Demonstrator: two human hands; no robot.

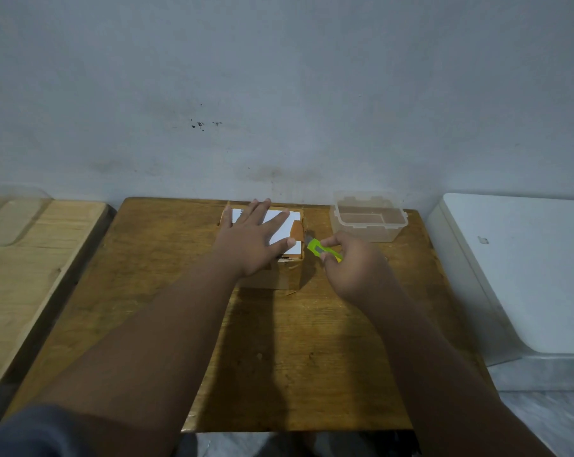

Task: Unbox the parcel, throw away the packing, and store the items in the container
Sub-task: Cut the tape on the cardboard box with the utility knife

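Note:
A small cardboard parcel (287, 275) with a white label and orange tape on top stands at the back middle of the wooden table (295, 357). My left hand (252, 239) lies flat on its top, fingers spread. My right hand (355, 265) is just right of the parcel and grips a green utility knife (320, 249). The knife's grey blade tip touches the parcel's upper right edge. A clear plastic container (368, 216) without a lid sits behind my right hand; nothing shows inside it.
A lighter wooden surface (25, 275) adjoins the table on the left, with a clear plastic object at its far corner. A white box-like object (526, 272) stands to the right. The grey wall (279, 94) runs right behind the table.

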